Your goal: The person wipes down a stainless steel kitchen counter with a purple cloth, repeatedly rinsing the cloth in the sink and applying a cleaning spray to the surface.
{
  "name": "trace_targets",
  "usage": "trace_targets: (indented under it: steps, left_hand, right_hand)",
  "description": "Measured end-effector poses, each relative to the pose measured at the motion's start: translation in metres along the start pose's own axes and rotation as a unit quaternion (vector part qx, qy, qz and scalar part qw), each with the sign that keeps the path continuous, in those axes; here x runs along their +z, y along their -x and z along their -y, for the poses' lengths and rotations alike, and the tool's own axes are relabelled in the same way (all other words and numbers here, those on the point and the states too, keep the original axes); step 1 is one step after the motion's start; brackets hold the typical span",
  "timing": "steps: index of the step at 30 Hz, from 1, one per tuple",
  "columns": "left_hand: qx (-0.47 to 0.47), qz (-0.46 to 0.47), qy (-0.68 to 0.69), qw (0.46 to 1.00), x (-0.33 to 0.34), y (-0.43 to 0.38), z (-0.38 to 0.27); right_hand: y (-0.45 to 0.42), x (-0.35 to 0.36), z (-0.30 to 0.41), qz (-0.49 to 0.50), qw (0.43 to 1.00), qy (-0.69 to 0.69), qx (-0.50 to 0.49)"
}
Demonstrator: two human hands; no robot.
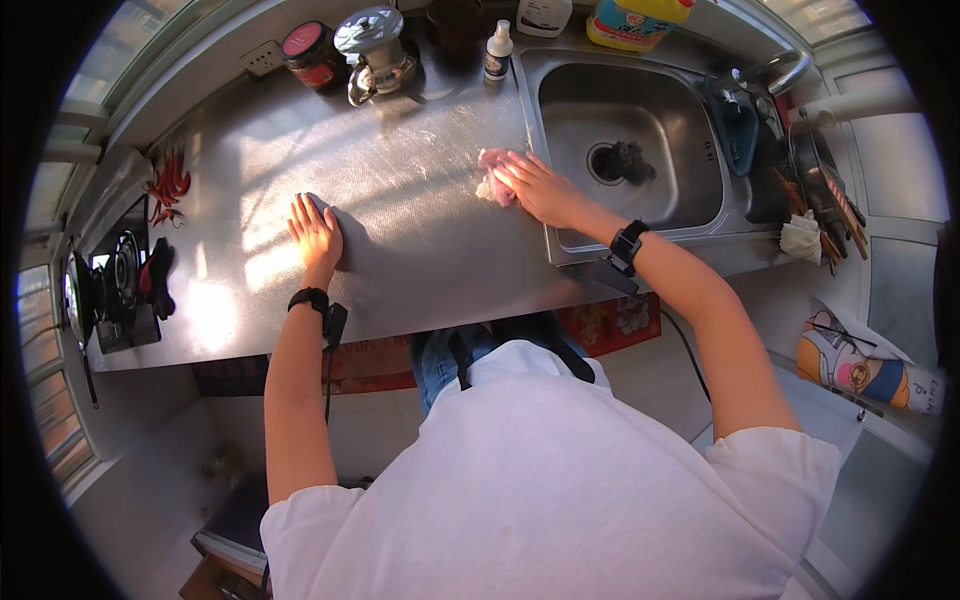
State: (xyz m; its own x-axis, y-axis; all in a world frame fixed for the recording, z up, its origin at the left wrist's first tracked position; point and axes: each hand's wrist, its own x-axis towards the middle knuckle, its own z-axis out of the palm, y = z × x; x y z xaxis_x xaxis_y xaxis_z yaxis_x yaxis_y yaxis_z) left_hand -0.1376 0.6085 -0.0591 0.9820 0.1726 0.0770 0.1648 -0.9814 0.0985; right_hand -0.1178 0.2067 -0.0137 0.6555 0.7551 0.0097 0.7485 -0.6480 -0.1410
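My left hand lies flat on the stainless steel countertop, fingers pointing away from me, with nothing in it. To the right, my right hand presses on a crumpled pink and cream cloth, just left of the sink's edge. The cloth sticks out past the fingertips, and the rest of it is hidden under the hand. Wet-looking streaks and sunlight show on the metal between and beyond my hands. Both wrists wear black bands.
A sink holds a dark scrubber near its drain. Along the back stand a lidded jar, a metal pot, a spray bottle and a yellow jug. Red chili peppers and a gas stove are at left.
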Motion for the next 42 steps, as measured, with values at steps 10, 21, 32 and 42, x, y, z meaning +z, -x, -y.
trace_targets:
  steps: [10, 21, 32, 42]
  left_hand:
    - [0.091, -0.037, 0.037, 0.995, -0.012, 0.098, -0.147]
    - [0.073, 0.003, 0.078, 0.994, -0.014, 0.101, -0.157]
    - [0.184, 0.026, 0.266, 0.946, -0.038, 0.086, -0.326]
    - [0.173, 0.053, 0.363, 0.914, -0.046, 0.046, -0.467]
  right_hand:
    - [-0.067, 0.025, 0.027, -0.147, 0.981, -0.123, 0.003]
    - [0.062, -0.008, 0.055, -0.026, 0.913, -0.399, 0.076]
    - [0.167, -0.084, -0.055, -0.248, 0.247, -0.894, 0.281]
    - [0.217, -0.101, -0.277, -0.411, 0.433, -0.749, 0.286]
